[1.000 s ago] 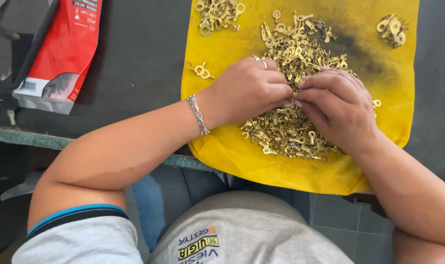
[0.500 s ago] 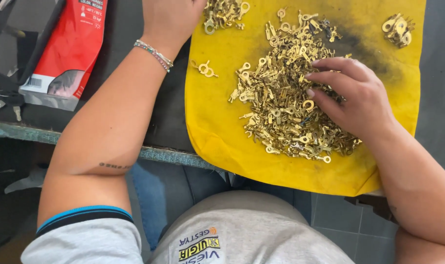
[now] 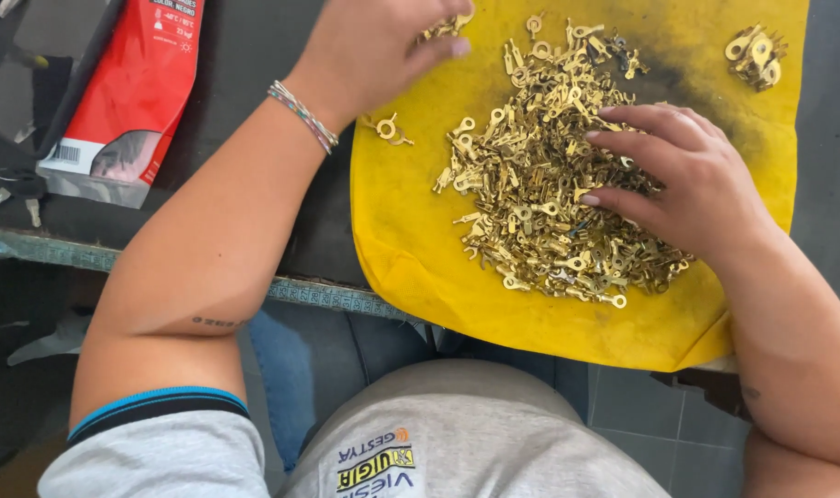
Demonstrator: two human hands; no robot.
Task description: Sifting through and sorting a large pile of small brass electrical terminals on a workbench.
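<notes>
Since half a second ago, left hand (image 3: 374, 51) has dropped slightly, fingers pinching small brass ring terminals (image 3: 443, 28); right hand (image 3: 687, 180) lies open-fingered on the heap of brass ring terminals (image 3: 540, 194) atop yellow cloth (image 3: 411, 240).

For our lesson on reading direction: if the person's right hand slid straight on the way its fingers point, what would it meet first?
The right hand points left across the yellow cloth, so it would likely push straight into the main pile of brass ring terminals that its fingertips already touch.

A heap of small brass ring terminals (image 3: 549, 184) is lying on the yellow cloth (image 3: 411, 249); a red plastic packet (image 3: 129, 92) is sitting left of that cloth.
</notes>
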